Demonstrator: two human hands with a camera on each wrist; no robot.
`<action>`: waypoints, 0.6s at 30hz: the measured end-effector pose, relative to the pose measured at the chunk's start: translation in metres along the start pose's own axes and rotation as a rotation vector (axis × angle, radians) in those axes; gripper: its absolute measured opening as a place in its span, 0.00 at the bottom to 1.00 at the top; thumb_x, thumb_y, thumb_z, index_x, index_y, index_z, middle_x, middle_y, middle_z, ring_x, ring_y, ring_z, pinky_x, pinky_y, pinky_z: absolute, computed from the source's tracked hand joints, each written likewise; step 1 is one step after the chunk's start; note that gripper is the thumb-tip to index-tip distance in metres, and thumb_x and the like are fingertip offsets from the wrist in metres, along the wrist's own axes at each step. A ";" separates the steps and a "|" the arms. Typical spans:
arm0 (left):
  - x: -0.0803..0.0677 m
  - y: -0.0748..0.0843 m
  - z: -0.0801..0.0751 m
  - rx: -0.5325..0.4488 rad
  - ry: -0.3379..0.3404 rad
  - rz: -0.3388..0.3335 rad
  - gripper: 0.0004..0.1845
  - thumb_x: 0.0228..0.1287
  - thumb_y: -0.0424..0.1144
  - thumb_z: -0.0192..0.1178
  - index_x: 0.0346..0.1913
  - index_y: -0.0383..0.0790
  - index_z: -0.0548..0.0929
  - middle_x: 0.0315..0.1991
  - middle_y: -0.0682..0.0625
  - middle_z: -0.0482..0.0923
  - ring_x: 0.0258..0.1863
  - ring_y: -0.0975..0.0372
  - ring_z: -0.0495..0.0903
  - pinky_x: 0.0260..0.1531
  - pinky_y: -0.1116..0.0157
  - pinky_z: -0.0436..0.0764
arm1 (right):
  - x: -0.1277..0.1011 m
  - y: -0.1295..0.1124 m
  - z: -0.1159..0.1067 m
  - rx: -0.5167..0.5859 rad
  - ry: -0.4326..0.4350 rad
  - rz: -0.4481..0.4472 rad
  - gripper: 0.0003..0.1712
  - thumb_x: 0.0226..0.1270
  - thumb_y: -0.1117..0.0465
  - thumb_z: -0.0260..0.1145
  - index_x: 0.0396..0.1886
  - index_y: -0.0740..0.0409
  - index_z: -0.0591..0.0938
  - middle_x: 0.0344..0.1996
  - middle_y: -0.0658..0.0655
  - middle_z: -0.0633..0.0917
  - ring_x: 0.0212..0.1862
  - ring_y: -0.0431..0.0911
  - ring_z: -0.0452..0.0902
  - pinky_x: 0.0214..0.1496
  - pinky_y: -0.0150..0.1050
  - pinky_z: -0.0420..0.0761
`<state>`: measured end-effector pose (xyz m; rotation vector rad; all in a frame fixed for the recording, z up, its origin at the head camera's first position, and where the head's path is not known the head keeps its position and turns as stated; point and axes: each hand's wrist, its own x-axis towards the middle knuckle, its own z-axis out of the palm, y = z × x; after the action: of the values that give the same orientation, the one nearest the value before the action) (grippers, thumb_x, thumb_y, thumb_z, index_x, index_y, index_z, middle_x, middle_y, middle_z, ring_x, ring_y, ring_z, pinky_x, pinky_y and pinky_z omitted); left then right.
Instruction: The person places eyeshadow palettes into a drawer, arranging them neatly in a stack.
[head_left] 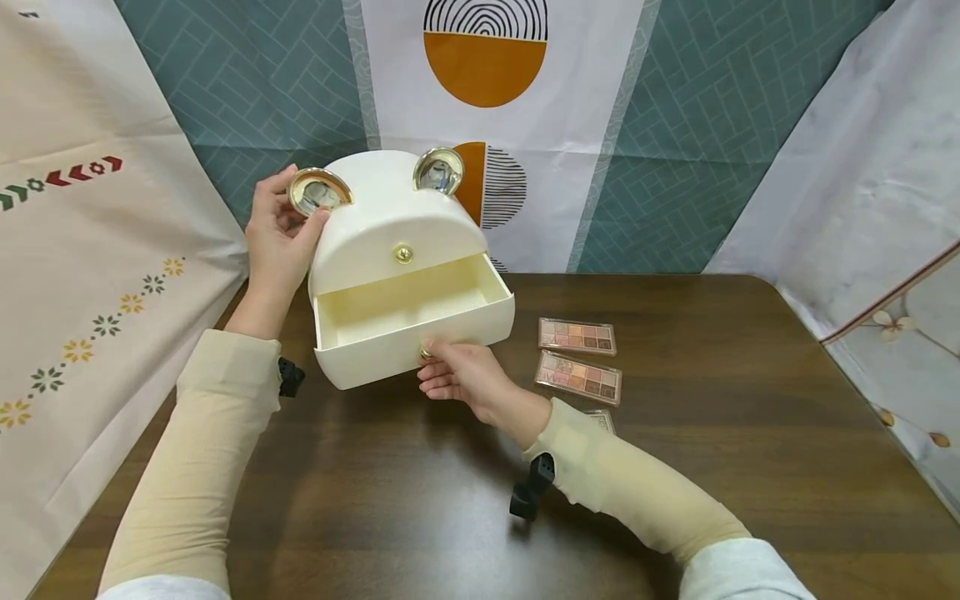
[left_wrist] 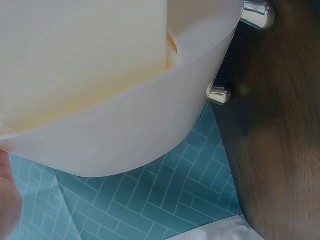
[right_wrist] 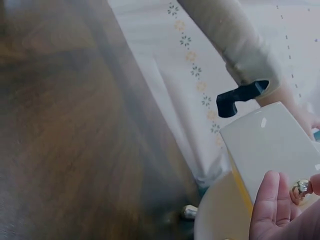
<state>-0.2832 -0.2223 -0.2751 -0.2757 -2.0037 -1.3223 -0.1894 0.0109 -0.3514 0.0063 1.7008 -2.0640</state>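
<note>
Left hand: upper left of the head frame; I grasped a gold-rimmed ear, my thumb at its lower edge.
Right hand: lower centre; I pinched the gold knob of the drawer.
Cabinet: white, left of centre, its drawer extended toward me.
Palettes: two lay on the desk, right of centre; a third item beside them was partly hidden by my forearm.

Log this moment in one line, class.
left hand: holds ear of white box | right hand: pinches gold knob | drawer: open | palettes: on table
</note>
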 end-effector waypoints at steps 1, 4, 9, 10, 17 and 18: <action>0.000 0.000 0.000 0.001 0.001 0.002 0.27 0.62 0.29 0.60 0.64 0.40 0.69 0.36 0.68 0.69 0.30 0.76 0.73 0.32 0.83 0.75 | -0.002 0.001 -0.001 -0.001 -0.004 -0.002 0.17 0.68 0.56 0.58 0.39 0.69 0.79 0.20 0.50 0.81 0.23 0.39 0.79 0.28 0.29 0.81; -0.001 0.000 0.000 0.001 0.002 0.009 0.27 0.63 0.30 0.60 0.64 0.40 0.69 0.36 0.67 0.69 0.30 0.76 0.73 0.31 0.84 0.74 | -0.009 0.003 -0.003 -0.004 -0.007 0.004 0.18 0.68 0.56 0.57 0.40 0.70 0.78 0.20 0.49 0.81 0.23 0.39 0.79 0.28 0.29 0.81; -0.001 -0.001 0.000 0.007 0.008 0.018 0.26 0.63 0.30 0.60 0.64 0.41 0.69 0.35 0.68 0.68 0.29 0.76 0.73 0.31 0.84 0.74 | -0.020 0.006 -0.007 -0.026 -0.025 0.003 0.21 0.68 0.54 0.58 0.41 0.71 0.78 0.21 0.49 0.81 0.23 0.39 0.79 0.29 0.29 0.81; -0.001 -0.001 0.000 0.008 0.009 0.019 0.27 0.63 0.30 0.60 0.64 0.41 0.69 0.35 0.68 0.68 0.29 0.76 0.73 0.31 0.83 0.74 | -0.022 0.007 -0.007 -0.028 -0.030 0.001 0.21 0.68 0.53 0.57 0.41 0.71 0.78 0.21 0.49 0.81 0.24 0.38 0.79 0.29 0.29 0.81; -0.001 -0.003 0.001 -0.001 0.012 0.020 0.27 0.63 0.30 0.60 0.64 0.41 0.69 0.35 0.68 0.68 0.29 0.75 0.72 0.30 0.83 0.74 | -0.036 0.014 -0.010 -0.019 -0.061 -0.002 0.20 0.69 0.54 0.57 0.39 0.71 0.79 0.20 0.47 0.82 0.23 0.38 0.79 0.29 0.29 0.81; -0.001 -0.003 0.002 -0.006 0.013 0.019 0.27 0.63 0.30 0.60 0.64 0.41 0.69 0.35 0.68 0.68 0.29 0.75 0.72 0.30 0.82 0.74 | -0.037 0.014 -0.010 -0.015 -0.064 -0.002 0.19 0.69 0.55 0.57 0.38 0.70 0.79 0.20 0.47 0.82 0.23 0.38 0.80 0.28 0.29 0.81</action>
<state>-0.2843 -0.2219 -0.2784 -0.2874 -1.9819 -1.3150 -0.1539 0.0310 -0.3563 -0.0656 1.6786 -2.0312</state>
